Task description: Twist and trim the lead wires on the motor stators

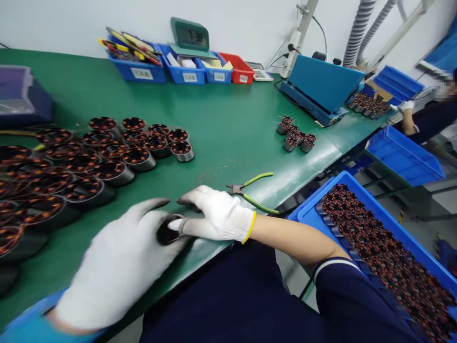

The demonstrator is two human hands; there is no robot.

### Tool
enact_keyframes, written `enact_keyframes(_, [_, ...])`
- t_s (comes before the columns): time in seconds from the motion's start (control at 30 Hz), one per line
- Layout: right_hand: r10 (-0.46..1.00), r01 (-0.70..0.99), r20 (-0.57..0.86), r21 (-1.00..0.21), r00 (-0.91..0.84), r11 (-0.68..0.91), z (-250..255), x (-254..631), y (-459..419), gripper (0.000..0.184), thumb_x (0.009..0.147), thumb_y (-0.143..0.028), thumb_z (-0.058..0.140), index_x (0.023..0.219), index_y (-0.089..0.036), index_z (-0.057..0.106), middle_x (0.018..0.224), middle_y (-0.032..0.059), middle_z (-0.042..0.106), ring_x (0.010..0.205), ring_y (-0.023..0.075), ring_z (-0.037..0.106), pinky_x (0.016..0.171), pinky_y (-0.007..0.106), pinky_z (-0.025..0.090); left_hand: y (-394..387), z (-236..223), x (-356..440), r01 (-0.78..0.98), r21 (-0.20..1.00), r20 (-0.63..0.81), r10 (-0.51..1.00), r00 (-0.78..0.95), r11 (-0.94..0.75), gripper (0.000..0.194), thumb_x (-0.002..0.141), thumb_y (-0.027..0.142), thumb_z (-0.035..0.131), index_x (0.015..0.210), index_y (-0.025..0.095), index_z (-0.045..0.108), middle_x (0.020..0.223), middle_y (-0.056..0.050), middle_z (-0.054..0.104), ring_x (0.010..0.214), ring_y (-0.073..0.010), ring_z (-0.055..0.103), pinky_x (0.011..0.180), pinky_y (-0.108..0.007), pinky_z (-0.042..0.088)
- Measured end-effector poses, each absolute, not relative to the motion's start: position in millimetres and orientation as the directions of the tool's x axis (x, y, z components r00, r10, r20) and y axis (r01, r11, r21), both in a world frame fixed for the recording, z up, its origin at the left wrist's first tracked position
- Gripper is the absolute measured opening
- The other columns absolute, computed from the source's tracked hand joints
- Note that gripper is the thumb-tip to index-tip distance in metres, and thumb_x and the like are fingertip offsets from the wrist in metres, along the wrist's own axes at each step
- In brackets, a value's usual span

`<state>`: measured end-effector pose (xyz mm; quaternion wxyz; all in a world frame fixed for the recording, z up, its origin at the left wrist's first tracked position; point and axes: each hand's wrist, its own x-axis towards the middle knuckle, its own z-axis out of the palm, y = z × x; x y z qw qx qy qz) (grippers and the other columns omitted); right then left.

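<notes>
My left hand, in a white glove with dark fingertips, is curled around a dark round motor stator low over the table's front edge. My right hand, in a white glove with a yellow cuff, closes on the same stator from the right, a digit at its opening. Part of the stator is hidden by the gloves, and the left hand is blurred. Green-handled cutting pliers lie with jaws and handles spread beyond my right hand. Many wound stators with copper windings stand grouped on the left.
A blue tray packed with stators is at the right. Several stators stand farther back on the green table. Tool bins, a clock and a teal machine line the back. A co-worker's gloved hand shows far right.
</notes>
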<state>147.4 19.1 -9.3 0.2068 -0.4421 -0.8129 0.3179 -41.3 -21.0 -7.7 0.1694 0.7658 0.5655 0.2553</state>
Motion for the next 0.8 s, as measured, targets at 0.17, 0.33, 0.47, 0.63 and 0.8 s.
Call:
enact_keyframes(0.17, [0.898,0.561,0.131,-0.740,-0.420,0.371,-14,150,21,0.017,0.088,-0.031,0.057,0.090,-0.016,0.065,0.086,0.0031,0.064,0.083,0.0143,0.060,0.080,0.027,0.047,-4,-5,-19,0.809,0.587,-0.067,0.994,0.086,-0.031,0.078,0.070,0.052,0.067,0.135,0.015,0.045,0.112,-0.014,0.065,0.101,-0.0343,0.066,0.087,-0.046,0.054])
enact_keyframes(0.33, [0.935,0.693,0.039,-0.661,-0.352,0.288,-14,166,26,0.013,0.084,-0.028,0.057,0.079,-0.017,0.064,0.075,0.0019,0.064,0.072,0.0148,0.058,0.070,0.029,0.045,0,-10,-23,0.740,0.663,0.002,0.989,0.148,-0.112,0.089,0.066,0.048,0.070,0.143,0.014,0.039,0.104,-0.008,0.068,0.099,-0.0292,0.066,0.092,-0.040,0.051])
enact_keyframes(0.47, [0.950,0.681,-0.023,-0.702,-0.311,0.207,-9,171,30,0.022,0.088,-0.035,0.053,0.081,-0.017,0.063,0.074,0.0027,0.065,0.068,0.0139,0.058,0.066,0.028,0.046,0,-7,-26,0.729,0.678,-0.013,0.990,0.142,-0.096,0.096,0.062,0.047,0.073,0.144,0.011,0.038,0.106,-0.009,0.068,0.099,-0.0294,0.065,0.090,-0.038,0.050])
enact_keyframes(0.63, [0.916,0.651,-0.183,-0.752,-0.357,0.104,-2,164,25,0.051,0.073,-0.045,0.073,0.115,-0.018,0.061,0.096,0.0058,0.069,0.075,0.0149,0.064,0.070,0.031,0.054,3,-8,-33,0.672,0.728,-0.039,0.972,0.231,-0.131,0.105,0.060,0.047,0.073,0.148,0.010,0.031,0.104,-0.009,0.069,0.090,-0.0264,0.068,0.078,-0.034,0.052])
enact_keyframes(0.8, [0.862,0.566,-0.015,-0.760,-0.507,0.320,-4,154,19,0.039,0.076,-0.035,0.072,0.111,-0.020,0.063,0.110,0.0058,0.065,0.091,0.0160,0.065,0.082,0.032,0.054,5,-11,-35,0.679,0.719,-0.015,0.973,0.231,-0.150,0.099,0.065,0.049,0.068,0.147,0.008,0.032,0.101,-0.009,0.070,0.088,-0.0277,0.068,0.075,-0.035,0.052])
